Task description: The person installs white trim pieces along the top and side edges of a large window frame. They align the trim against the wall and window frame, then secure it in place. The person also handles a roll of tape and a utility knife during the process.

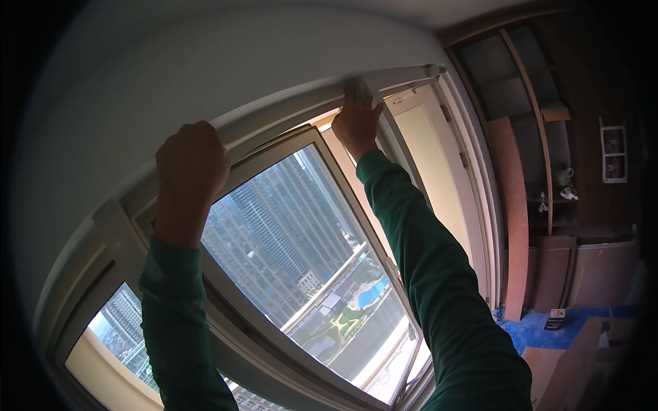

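Observation:
Both my arms, in green sleeves, reach up to the top of a light-coloured window frame point(281, 113). My left hand point(192, 181) is closed in a fist near the upper left of the frame; its fingers face away, so anything inside it is hidden. My right hand point(358, 123) lies against the top rail beside an upright post, fingers raised and thumb apart. Between my arms is a window sash point(257, 157) with a glass pane point(281, 226), swung outward at its right side. A gap shows between the sash's upper right corner and the frame.
High-rise buildings and a blue pool lie far below, beyond the glass. On the right stands a pale door point(428, 147). Farther right are brown wooden shelving point(586, 185), leaning boards point(510, 219) and blue floor covering point(579, 325). A smaller window point(127, 329) is at lower left.

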Demonstrator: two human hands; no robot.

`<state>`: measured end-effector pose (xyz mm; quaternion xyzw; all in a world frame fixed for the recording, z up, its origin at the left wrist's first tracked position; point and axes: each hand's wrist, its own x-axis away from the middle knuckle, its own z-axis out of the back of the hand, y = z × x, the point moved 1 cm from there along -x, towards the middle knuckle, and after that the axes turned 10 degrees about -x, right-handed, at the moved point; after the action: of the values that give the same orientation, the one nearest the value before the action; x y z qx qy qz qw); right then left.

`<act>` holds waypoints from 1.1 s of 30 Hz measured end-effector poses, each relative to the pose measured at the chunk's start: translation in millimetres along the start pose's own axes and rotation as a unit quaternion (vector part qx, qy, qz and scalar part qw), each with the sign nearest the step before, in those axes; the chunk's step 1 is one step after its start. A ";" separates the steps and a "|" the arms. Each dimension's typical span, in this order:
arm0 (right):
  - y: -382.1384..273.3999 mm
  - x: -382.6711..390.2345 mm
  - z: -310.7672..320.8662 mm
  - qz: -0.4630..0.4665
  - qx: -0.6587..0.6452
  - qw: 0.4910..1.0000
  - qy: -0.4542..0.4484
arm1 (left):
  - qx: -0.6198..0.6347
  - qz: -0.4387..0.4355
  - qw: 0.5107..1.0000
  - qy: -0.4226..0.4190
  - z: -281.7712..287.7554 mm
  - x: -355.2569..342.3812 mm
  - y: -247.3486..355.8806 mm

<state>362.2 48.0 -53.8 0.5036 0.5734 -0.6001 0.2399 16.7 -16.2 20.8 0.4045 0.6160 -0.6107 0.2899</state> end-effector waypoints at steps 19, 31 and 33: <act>-172.1 94.9 98.0 0.162 -0.208 0.965 -0.006 | -0.002 -0.097 0.988 0.121 -37.1 -0.3 -19.0; -171.5 90.3 109.7 0.192 -0.136 0.971 -0.043 | 0.280 0.058 0.958 0.002 6.9 47.6 -27.3; -172.5 91.2 109.8 0.192 -0.125 0.972 -0.055 | 0.380 0.076 0.922 -0.009 16.0 61.9 -30.8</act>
<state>142.3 11.6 -75.2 0.5368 0.5220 -0.4930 0.4430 -43.0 -20.7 -17.3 0.5245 0.3023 -0.7785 0.1656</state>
